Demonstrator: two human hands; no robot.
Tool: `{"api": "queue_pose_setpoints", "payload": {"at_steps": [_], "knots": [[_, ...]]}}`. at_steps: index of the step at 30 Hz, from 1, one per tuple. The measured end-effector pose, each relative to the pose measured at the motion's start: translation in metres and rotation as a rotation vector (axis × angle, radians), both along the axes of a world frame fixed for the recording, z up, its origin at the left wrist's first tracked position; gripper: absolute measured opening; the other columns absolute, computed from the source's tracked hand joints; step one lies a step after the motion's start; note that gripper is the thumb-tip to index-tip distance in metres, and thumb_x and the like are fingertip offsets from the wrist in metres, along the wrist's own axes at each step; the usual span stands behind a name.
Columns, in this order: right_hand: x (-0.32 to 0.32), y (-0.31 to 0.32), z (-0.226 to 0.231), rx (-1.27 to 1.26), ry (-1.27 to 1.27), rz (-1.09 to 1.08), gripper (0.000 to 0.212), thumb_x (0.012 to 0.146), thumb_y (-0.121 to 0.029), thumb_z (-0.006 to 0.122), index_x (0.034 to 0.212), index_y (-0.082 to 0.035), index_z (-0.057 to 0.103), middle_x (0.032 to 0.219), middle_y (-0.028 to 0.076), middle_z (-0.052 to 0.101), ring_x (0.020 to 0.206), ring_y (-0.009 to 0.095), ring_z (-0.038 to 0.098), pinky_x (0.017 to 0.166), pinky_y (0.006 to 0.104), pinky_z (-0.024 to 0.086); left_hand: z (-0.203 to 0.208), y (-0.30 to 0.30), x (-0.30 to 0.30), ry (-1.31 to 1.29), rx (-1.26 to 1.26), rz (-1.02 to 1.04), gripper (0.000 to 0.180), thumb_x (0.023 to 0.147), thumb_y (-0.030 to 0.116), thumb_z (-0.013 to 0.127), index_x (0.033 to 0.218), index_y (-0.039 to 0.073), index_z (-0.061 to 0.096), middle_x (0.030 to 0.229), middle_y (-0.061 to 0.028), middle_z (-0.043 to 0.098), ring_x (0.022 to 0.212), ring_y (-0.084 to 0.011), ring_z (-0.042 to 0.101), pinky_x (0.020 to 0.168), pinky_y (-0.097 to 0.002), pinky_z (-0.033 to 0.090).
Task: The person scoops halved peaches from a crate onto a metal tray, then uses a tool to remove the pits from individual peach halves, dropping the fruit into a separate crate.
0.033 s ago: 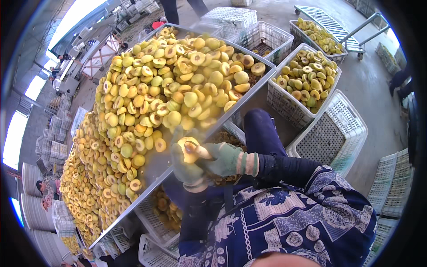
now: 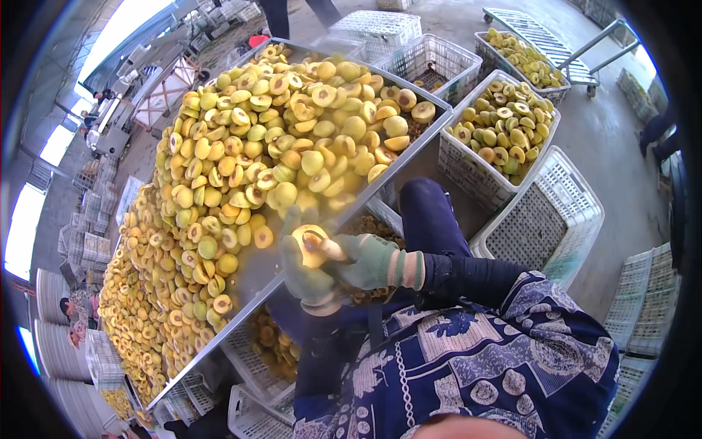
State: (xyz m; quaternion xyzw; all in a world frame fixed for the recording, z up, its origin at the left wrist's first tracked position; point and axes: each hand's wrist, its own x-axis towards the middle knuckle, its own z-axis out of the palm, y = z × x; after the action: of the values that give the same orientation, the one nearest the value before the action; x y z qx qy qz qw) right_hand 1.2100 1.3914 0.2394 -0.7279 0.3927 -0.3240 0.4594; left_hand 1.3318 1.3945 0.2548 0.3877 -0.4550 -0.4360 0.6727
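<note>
A yellow peach half (image 2: 306, 251) with a brown pit hollow rests in my left hand (image 2: 307, 285), whose green-gloved fingers cup it from below and behind. My right hand (image 2: 371, 261), gloved green with a striped cuff, is closed beside it. A tan rounded piece reaches from that hand to the hollow; I cannot tell whether it is a tool handle or a thumb. Both hands are over the near rim of a metal table (image 2: 219, 338). A big heap of halved peaches (image 2: 241, 154) covers the table beyond them.
To my right stand a white crate of peach halves (image 2: 475, 173) and a pale crate with a perforated bottom (image 2: 581, 227). Below the rim, another crate (image 2: 245, 358) holds fruit pieces. A flat cart (image 2: 534, 33) stands farther back. My bent knee (image 2: 428, 212) is near the table.
</note>
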Motion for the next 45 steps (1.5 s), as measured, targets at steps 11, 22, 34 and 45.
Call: {"api": "queue_pose_setpoints", "payload": {"at_steps": [11,22,34,45], "knots": [[0.007,-0.009,-0.044,0.18,0.218,0.225,0.029,0.086,-0.029,0.057,0.105,-0.007,0.058,0.094,0.012,0.064,0.086,0.028,0.063,0.072,0.0368,0.049,-0.019,0.003,0.014,-0.316,0.055,0.086,0.05,0.097,0.035,0.039,0.124,-0.007,0.046,0.113,-0.0199,0.058,0.094,-0.0303,0.061,0.077,-0.0388,0.053],[-0.009,0.0,0.006,0.541,0.142,0.437,0.023,0.083,-0.028,0.062,0.088,-0.006,0.058,0.066,0.001,0.055,0.054,0.014,0.054,0.049,0.0277,0.044,-0.021,0.005,0.025,0.034,0.229,-0.122,0.051,0.094,0.039,0.049,0.118,-0.006,0.049,0.107,-0.0169,0.06,0.085,-0.0272,0.063,0.066,-0.0367,0.056],[-0.008,0.014,-0.039,1.626,-1.262,1.072,0.028,0.099,-0.022,0.039,0.101,0.003,0.052,0.05,-0.006,0.042,0.034,0.004,0.04,0.03,0.0188,0.033,-0.037,0.004,0.001,0.084,0.051,0.043,0.049,0.093,0.035,0.053,0.128,0.001,0.047,0.115,-0.0177,0.059,0.086,-0.0231,0.064,0.066,-0.0278,0.054],[-0.007,0.0,-0.039,1.55,-0.973,0.903,0.03,0.096,-0.024,0.047,0.102,0.004,0.053,0.052,-0.005,0.044,0.033,0.005,0.038,0.031,0.0185,0.033,-0.051,0.02,0.091,-0.39,0.02,0.477,0.064,0.092,0.054,0.045,0.124,-0.002,0.046,0.119,-0.017,0.055,0.089,-0.0267,0.06,0.072,-0.0333,0.053]]}}
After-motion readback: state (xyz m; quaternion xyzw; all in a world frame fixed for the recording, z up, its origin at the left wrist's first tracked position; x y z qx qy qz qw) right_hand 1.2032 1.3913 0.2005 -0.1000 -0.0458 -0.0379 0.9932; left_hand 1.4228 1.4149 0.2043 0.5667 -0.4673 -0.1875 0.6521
